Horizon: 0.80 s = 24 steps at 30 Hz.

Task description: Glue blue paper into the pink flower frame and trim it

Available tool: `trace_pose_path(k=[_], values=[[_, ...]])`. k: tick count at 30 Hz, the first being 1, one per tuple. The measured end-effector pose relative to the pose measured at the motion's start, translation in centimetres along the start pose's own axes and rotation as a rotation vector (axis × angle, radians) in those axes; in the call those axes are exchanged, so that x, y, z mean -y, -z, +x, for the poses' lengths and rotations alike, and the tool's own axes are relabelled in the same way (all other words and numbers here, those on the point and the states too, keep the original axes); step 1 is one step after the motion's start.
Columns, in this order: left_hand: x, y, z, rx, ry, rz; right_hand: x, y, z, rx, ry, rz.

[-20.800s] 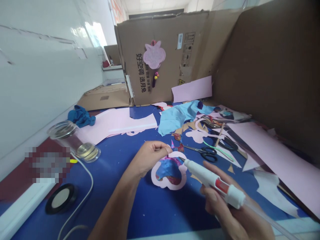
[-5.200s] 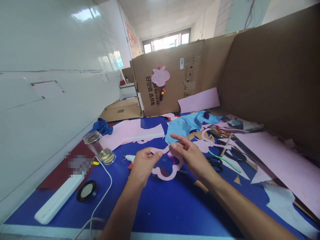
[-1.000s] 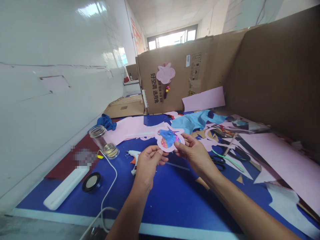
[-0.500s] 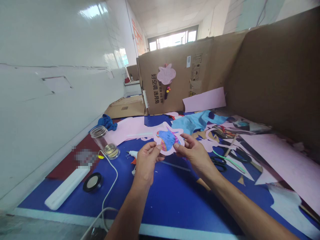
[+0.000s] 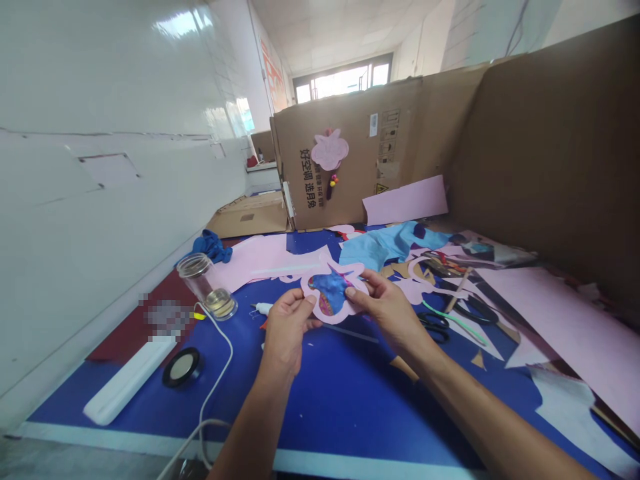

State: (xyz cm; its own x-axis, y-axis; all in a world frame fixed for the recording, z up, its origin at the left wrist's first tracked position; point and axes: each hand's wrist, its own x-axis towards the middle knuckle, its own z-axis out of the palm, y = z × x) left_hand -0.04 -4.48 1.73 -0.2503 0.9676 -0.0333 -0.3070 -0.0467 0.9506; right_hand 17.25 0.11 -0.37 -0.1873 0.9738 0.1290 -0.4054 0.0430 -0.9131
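Blue-topped counter (image 5: pixel 350 413) beneath both forearms, brown cardboard partition (image 5: pixel 360 167) standing behind it. Held up above the counter, a flower-shaped pink paper cutout with a blue collage centre (image 5: pixel 330 290), gripped between thumb and fingers at its left edge by the left hand (image 5: pixel 287 327) and at its right edge by the right hand (image 5: pixel 385 310). Just beyond the left hand, a white hot glue gun (image 5: pixel 263 308) on the counter; near the right hand, black-handled scissors (image 5: pixel 434 321).

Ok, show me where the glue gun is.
Head view: the glue gun lies between the glass jar and the left hand, partly hidden by that hand.
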Motion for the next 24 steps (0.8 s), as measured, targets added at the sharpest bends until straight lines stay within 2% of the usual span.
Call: trace_pose_path(k=[10, 17, 21, 24], values=[[0.5, 0.3, -0.5, 0.102, 0.062, 0.037, -0.2, 0.4, 0.3, -0.077, -0.002, 0.049], [0.5, 0.5, -0.2, 0.121, 0.076, 0.066, 0.4, 0.1, 0.4, -0.118, 0.027, 0.007], [0.2, 0.8, 0.5, 0.072, 0.043, 0.048, 0.7, -0.2, 0.2, -0.099, 0.044, -0.022], [-0.9, 1.4, 1.6, -0.017, 0.005, 0.012, 0.7, 0.0, 0.3, -0.119, 0.032, -0.016]])
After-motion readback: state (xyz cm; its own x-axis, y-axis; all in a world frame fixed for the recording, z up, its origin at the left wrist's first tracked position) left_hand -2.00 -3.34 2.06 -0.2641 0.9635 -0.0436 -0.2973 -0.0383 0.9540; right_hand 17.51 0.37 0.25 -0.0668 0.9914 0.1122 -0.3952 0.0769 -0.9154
